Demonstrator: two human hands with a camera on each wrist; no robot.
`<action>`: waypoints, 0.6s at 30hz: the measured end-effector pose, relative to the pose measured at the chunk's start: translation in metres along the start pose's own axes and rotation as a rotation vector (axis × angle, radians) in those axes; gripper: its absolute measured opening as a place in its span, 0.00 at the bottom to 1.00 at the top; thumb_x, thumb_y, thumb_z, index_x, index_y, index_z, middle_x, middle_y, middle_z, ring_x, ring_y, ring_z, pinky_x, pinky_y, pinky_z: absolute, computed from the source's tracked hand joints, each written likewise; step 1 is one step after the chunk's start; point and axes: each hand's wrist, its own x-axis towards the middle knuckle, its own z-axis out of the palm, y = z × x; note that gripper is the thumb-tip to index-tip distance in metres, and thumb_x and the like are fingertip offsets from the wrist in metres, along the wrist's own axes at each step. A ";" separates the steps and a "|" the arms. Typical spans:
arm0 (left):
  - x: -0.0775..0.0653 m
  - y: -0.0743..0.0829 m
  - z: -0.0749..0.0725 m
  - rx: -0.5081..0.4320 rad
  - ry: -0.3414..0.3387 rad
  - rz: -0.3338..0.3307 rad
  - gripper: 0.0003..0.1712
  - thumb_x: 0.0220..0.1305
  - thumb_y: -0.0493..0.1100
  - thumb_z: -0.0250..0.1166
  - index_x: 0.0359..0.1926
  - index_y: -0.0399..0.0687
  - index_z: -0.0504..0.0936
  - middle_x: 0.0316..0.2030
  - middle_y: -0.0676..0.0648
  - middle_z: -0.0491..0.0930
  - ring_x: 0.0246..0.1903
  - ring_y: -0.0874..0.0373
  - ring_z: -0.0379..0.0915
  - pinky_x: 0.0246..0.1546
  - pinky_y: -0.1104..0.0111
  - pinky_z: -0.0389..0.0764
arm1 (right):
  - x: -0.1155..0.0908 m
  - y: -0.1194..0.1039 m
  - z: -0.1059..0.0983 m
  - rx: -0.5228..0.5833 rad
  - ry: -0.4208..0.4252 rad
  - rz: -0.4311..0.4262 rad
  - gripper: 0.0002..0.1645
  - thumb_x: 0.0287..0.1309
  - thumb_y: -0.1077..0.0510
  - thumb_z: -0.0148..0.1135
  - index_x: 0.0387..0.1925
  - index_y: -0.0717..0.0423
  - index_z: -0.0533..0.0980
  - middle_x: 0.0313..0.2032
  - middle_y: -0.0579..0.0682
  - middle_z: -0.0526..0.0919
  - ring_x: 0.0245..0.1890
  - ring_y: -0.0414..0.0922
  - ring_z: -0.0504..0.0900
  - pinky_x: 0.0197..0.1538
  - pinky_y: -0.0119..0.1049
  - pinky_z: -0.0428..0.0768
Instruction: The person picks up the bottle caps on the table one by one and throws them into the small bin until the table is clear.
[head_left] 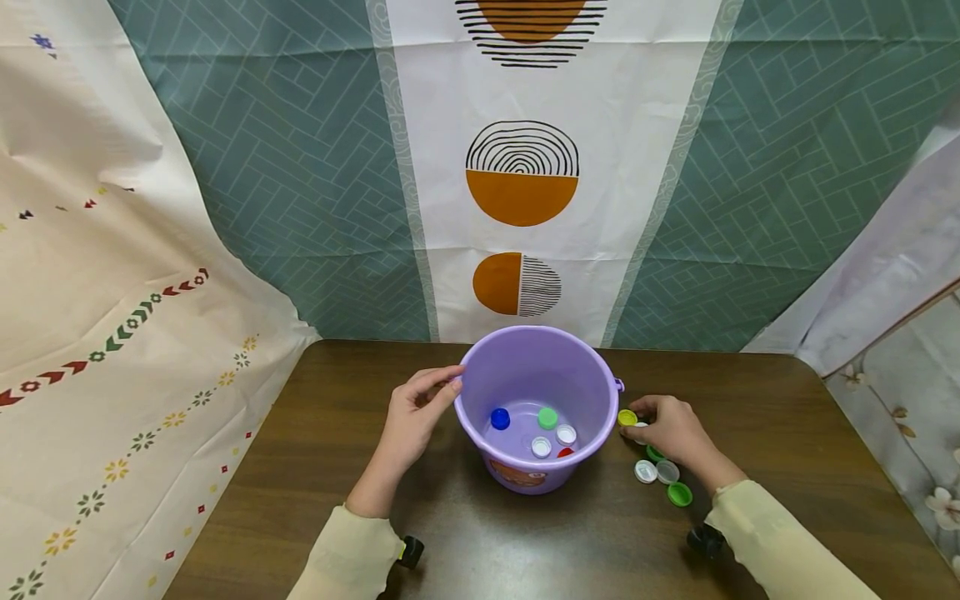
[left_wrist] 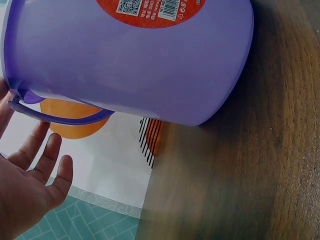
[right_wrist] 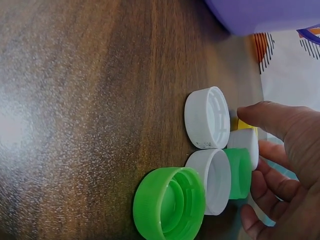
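A purple bucket (head_left: 536, 475) stands on the table with several bottle caps inside, among them a blue cap (head_left: 500, 418) and a light green cap (head_left: 547, 417). My left hand (head_left: 420, 408) pinches its left rim between thumb and forefinger. In the left wrist view the other fingers spread beside the bucket's handle (left_wrist: 70, 119). Right of the bucket, my right hand (head_left: 671, 429) has thumb and forefinger around a yellow bottle cap (head_left: 627, 417). In the right wrist view the thumb partly hides that cap, and a white cap (right_wrist: 244, 142) sits under the hand.
Close to my right hand lie a white cap (right_wrist: 202, 120), a translucent cap (head_left: 667, 472), a bright green cap (head_left: 679, 494) and a darker green cap (right_wrist: 240, 172). The brown wooden table (head_left: 300, 467) ends at a patterned cloth (head_left: 315, 167) behind the bucket.
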 end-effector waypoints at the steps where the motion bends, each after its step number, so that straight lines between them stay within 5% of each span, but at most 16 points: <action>1: 0.000 0.000 0.000 -0.002 0.002 0.001 0.15 0.61 0.40 0.64 0.48 0.41 0.82 0.45 0.43 0.81 0.30 0.64 0.69 0.26 0.75 0.69 | 0.000 0.000 0.000 0.000 -0.004 -0.005 0.26 0.45 0.48 0.72 0.44 0.58 0.80 0.38 0.52 0.84 0.36 0.44 0.79 0.38 0.40 0.79; 18: 0.000 -0.001 0.000 -0.006 0.007 0.012 0.14 0.60 0.40 0.64 0.48 0.41 0.83 0.44 0.43 0.81 0.31 0.57 0.69 0.26 0.73 0.70 | 0.000 -0.001 -0.002 -0.003 -0.003 0.003 0.22 0.47 0.50 0.71 0.42 0.59 0.80 0.37 0.52 0.84 0.35 0.44 0.78 0.37 0.38 0.79</action>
